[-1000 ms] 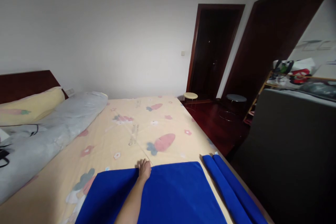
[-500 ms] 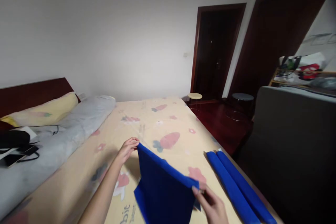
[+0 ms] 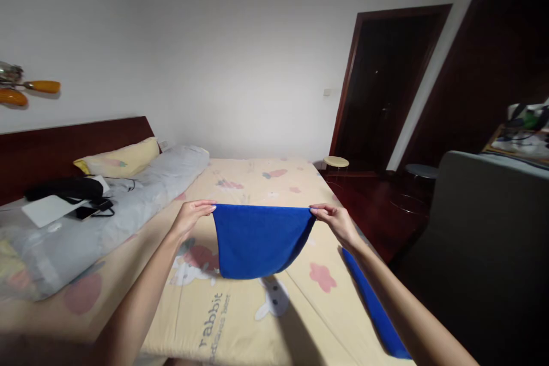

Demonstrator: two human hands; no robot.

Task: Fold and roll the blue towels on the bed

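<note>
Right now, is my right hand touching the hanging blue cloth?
Touching. The head view shows the right hand with thumb and fingertips pinching the hanging blue cloth at one upper corner.

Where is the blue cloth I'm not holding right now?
In the head view, that blue cloth lies at lower right on the bed, to the right of the pink flower print and partly hidden behind your right forearm.

Left hand [image 3: 191, 218]: fingers [image 3: 207, 204] pinched | right hand [image 3: 338, 223]: fingers pinched, level with left | arms [image 3: 143, 289]: extended forward, angled inward
</note>
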